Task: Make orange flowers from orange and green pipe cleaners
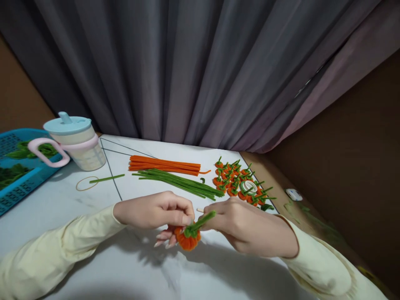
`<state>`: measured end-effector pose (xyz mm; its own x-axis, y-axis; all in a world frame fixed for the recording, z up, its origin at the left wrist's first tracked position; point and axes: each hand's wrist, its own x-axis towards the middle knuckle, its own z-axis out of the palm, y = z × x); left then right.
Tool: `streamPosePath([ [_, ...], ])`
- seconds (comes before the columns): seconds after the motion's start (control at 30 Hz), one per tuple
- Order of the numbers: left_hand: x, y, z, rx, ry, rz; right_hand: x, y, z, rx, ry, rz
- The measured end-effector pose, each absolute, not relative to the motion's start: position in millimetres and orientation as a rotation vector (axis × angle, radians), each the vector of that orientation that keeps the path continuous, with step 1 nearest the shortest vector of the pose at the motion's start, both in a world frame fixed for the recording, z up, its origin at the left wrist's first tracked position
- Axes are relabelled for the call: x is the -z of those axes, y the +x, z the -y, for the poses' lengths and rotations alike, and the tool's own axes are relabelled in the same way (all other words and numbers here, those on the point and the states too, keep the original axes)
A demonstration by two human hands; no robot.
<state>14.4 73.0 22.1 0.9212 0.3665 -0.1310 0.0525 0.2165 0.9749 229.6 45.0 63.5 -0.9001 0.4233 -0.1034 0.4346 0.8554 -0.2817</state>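
Between left hand [161,212] and right hand [242,223] we see the orange pumpkin [188,242], left pinching it, right curled by its green stem [204,219], grip unclear; probably light, soft, crushable, best held by its body.

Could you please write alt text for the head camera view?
A person's left hand holds a small fuzzy orange pumpkin, with the right hand close to its green stem, above a white table. Beyond lie orange sticks, green sticks and more pumpkins; a lidded cup and blue basket stand at picture left.
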Motion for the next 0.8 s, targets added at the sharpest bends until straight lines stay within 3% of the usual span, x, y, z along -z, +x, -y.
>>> streamPosePath([
  [0.23,-12.3,17.9,-73.2,-0.136,1.136,-0.309,-50.8,229.3,-26.4,0.208,0.698,-3.165],
  [0.33,-10.1,19.7,-74.1,-0.152,1.129,-0.321,-46.3,227.7,-19.4,0.259,0.817,-3.215],
  [0.63,10.8,32.1,-54.4,-0.468,1.312,-0.402,-28.8,232.3,-11.5,1.179,1.323,-3.128],
  [0.8,21.9,31.4,-42.8,-0.854,2.136,-0.555,-17.9,233.4,-3.2,1.674,1.617,-2.756],
])
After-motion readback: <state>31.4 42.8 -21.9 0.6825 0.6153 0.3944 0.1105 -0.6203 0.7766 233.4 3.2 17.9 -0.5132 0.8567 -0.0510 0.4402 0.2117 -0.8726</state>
